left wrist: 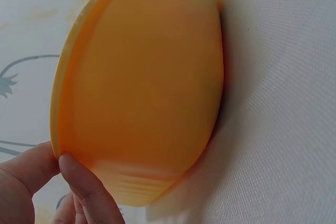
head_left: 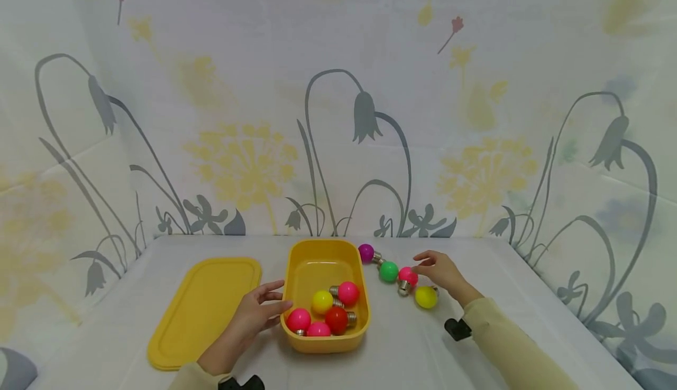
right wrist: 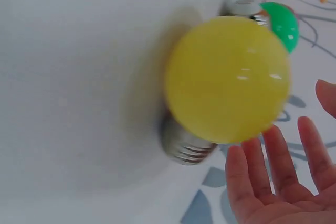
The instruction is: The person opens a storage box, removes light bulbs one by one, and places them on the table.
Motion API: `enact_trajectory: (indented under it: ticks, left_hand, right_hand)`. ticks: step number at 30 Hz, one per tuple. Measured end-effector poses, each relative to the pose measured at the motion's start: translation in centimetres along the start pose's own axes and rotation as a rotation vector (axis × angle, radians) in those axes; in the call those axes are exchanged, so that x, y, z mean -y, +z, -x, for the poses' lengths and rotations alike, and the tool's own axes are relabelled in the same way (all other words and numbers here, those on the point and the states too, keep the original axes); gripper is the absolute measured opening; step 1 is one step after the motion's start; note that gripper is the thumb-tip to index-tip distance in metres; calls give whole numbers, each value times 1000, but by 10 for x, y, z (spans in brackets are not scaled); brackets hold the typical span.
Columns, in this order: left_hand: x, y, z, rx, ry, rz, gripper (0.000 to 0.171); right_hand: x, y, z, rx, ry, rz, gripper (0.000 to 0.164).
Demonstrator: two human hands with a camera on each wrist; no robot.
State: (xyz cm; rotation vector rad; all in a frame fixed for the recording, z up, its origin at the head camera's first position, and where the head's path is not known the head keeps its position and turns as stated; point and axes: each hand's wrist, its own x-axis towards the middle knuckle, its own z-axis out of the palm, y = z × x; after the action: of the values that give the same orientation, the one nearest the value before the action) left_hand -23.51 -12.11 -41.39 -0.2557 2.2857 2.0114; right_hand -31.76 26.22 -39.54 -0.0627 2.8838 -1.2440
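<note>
A yellow plastic box (head_left: 324,346) stands mid-table with several round bulbs inside: pink, a yellow bulb (head_left: 322,302) and a red bulb (head_left: 336,319). My left hand (head_left: 258,313) pinches its left rim between thumb and finger, as the left wrist view shows at the box wall (left wrist: 142,82). Over the row of bulbs to the right, my right hand (head_left: 443,271) hovers with fingers loosely extended, nearest the pink bulb (head_left: 407,275). A yellow bulb (right wrist: 226,80) fills the middle of the right wrist view, beside the open fingers (right wrist: 278,156).
Behind the pink bulb lie a green bulb (head_left: 388,271) and a purple bulb (head_left: 366,253), close to the box's right side. A flat yellow lid (head_left: 203,313) rests left of the box. A flower-printed cloth (head_left: 338,161) hangs behind the white tabletop.
</note>
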Motion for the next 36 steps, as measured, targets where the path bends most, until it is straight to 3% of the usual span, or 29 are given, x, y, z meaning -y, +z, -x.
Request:
enact_trajectory:
  ticks: [5,12,18,27,32,36]
  left_hand:
    - [1,1,0,-5,5,-3,56]
    - [1,2,1,4,10,17,56]
    - [1,1,1,-3,4,3,57]
    - [-1,0,3,-5,6,-7,56]
    - [-1,-1,2,-3,1,-8,57]
    - [-1,-1,2,3,-3,-10,58]
  right_hand:
    - [16,-7,1,-7,-32,-11,38]
    - [44,-6,4,26,-82,-126,36]
    - [67,12,7,79,-71,-133,33]
    - [104,43,8,204,-41,-276,30]
    - [118,56,13,275,-46,-239,32]
    - [126,62,15,269,-63,-181,31]
